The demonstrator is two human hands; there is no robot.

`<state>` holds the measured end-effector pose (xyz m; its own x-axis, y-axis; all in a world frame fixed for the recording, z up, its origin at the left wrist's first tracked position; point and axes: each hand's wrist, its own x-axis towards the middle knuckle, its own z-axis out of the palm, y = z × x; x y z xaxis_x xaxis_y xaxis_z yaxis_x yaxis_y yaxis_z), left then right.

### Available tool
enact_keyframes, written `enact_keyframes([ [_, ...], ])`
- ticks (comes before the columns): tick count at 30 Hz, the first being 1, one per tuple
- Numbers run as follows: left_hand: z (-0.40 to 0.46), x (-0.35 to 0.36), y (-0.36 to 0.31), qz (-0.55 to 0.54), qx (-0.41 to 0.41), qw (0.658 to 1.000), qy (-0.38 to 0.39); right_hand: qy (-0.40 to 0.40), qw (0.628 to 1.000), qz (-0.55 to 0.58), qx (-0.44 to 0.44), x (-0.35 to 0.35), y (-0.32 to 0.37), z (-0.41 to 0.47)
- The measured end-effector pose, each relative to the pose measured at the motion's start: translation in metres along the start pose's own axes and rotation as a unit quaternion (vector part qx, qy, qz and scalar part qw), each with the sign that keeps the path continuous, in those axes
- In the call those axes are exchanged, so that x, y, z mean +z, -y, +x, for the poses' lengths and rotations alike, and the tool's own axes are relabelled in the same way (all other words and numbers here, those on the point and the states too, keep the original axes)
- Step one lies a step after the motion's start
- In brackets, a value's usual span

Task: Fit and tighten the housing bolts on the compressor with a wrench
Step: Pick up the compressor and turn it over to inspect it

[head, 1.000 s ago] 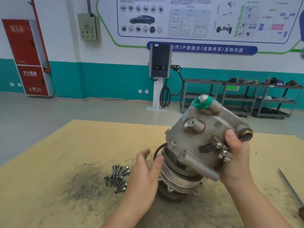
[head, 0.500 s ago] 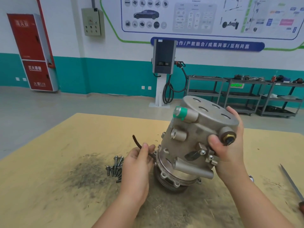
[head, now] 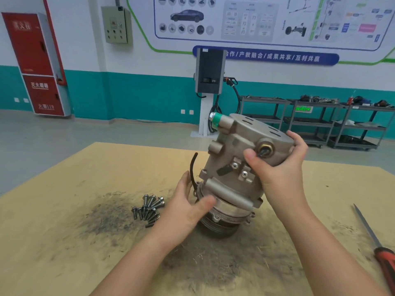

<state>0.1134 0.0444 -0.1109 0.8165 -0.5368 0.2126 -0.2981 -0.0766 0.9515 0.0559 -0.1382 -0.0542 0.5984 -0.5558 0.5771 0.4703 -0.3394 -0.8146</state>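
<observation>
Fingers point(head: 299, 142) of right hand point(head: 280, 174) wrapped over upper end of compressor point(head: 233, 165), standing tilted on table point(head: 53, 242). Left hand point(head: 183, 212) spread wide against its lower left side. Bolts point(head: 148, 208) heaped just left; screwdriver point(head: 378, 246) well right.
</observation>
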Motion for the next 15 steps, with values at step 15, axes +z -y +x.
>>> enact_keyframes([
  [15, -0.003, 0.041, 0.010, 0.036, 0.008, 0.996, -0.076, 0.004, 0.868, -0.496, 0.023, 0.011, 0.045, -0.005],
])
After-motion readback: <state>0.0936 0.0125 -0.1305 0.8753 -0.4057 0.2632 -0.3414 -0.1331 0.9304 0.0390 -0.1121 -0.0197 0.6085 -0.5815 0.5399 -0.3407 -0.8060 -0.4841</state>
